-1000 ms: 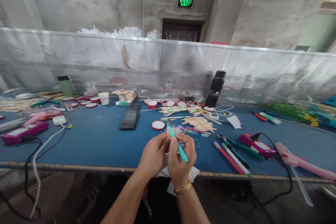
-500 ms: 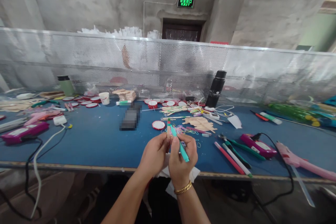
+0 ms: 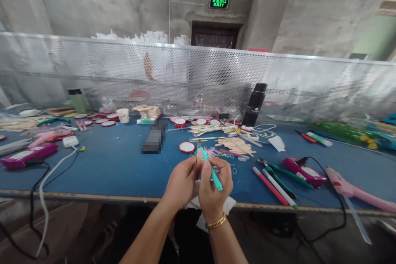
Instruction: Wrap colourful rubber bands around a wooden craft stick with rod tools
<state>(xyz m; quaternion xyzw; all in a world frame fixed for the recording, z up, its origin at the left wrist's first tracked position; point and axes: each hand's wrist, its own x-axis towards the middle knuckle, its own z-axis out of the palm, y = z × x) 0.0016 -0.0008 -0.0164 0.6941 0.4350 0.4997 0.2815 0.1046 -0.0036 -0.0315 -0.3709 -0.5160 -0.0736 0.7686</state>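
Observation:
My left hand (image 3: 183, 178) pinches a wooden craft stick (image 3: 199, 152) that stands up from the fingers, its top end coloured green and red. In my right hand (image 3: 216, 185) is a teal marker pen (image 3: 215, 178), its upper end leaning against or close beside the stick. Whether the tip touches the wood I cannot tell. Just behind the hands lie a heap of thin coloured rubber bands (image 3: 213, 152) and a small round drum with a red rim (image 3: 187, 147). White paper (image 3: 229, 204) shows beneath the right hand.
Loose craft sticks (image 3: 236, 146) lie behind the hands. To the right are a red marker (image 3: 270, 186), pliers (image 3: 283, 179), a purple device (image 3: 305, 172) and a pink glue gun (image 3: 355, 192). A black bottle (image 3: 255, 105) stands at the back; a blurred dark object (image 3: 153, 138) lies left.

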